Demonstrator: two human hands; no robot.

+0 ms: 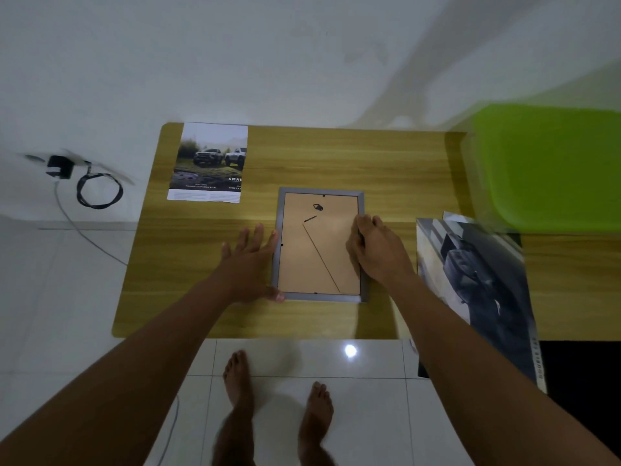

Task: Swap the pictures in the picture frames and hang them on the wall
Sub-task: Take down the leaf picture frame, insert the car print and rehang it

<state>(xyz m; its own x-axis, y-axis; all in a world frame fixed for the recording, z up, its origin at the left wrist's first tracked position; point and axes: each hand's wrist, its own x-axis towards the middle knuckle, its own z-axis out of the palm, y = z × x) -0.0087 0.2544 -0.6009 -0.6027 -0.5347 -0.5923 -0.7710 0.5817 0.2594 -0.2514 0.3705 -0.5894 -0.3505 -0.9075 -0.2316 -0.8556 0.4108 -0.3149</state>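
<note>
A grey picture frame (320, 191) lies face down in the middle of the wooden table (336, 156), its brown backing board (319, 250) facing up. My left hand (250, 260) lies flat with straight fingers against the frame's left edge, thumb at its lower left corner. My right hand (376, 252) rests on the frame's right edge with fingers curled down onto the backing board. A loose picture of two off-road cars (210, 161) lies at the table's back left. A dark car picture (477, 280) lies at the right, overhanging the front edge.
A bright green plastic thing (551, 166) covers the table's back right. A black charger and coiled cable (84, 183) lie on the white floor to the left. My bare feet (279, 388) stand on white tiles before the table. A white wall rises behind.
</note>
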